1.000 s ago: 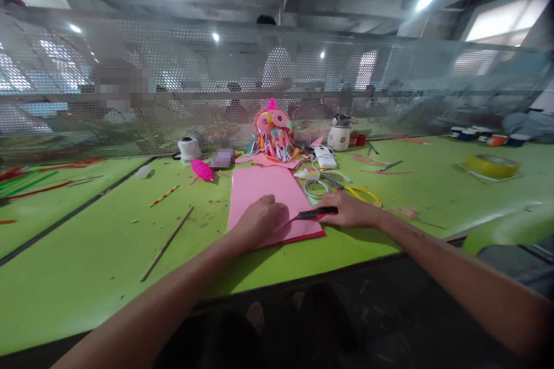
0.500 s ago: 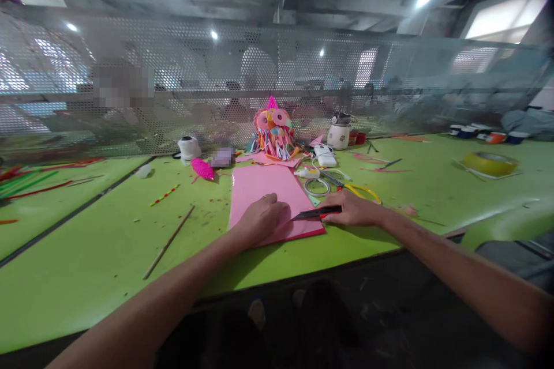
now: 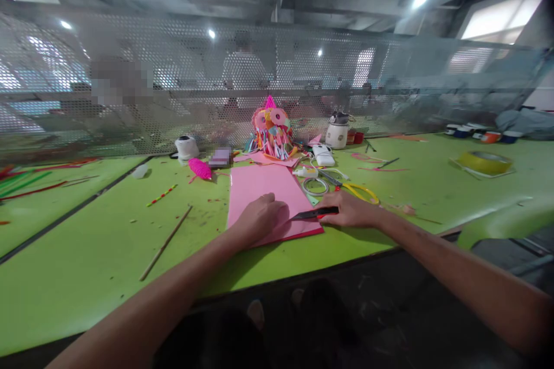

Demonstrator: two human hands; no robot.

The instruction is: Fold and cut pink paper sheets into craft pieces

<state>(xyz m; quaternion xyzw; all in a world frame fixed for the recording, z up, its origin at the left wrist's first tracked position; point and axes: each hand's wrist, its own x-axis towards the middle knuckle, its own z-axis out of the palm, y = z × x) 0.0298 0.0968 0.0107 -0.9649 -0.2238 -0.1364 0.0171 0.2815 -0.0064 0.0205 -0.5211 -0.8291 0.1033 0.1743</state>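
Observation:
A stack of pink paper lies near the table's front edge, with a darker pink layer along its lower edge. My left hand rests on it, fingers curled and pressed down on a sheet that seems slightly lifted beside them. From the right, my right hand grips what look like black-and-red scissors. Their dark tip points left over the paper, close to my left fingers. Whether the blades are apart cannot be made out.
Behind the paper stands a colourful fringed owl-like figure. A yellow-handled tool, white cable and white-grey jar are to its right. A thin stick and pink bundle lie left; yellow tape lies far right.
The view has shifted slightly, moving everything a little left in the picture. Both hands and the scissors keep nearly the same place on the paper. Behind the mesh, a person's figure has shifted.

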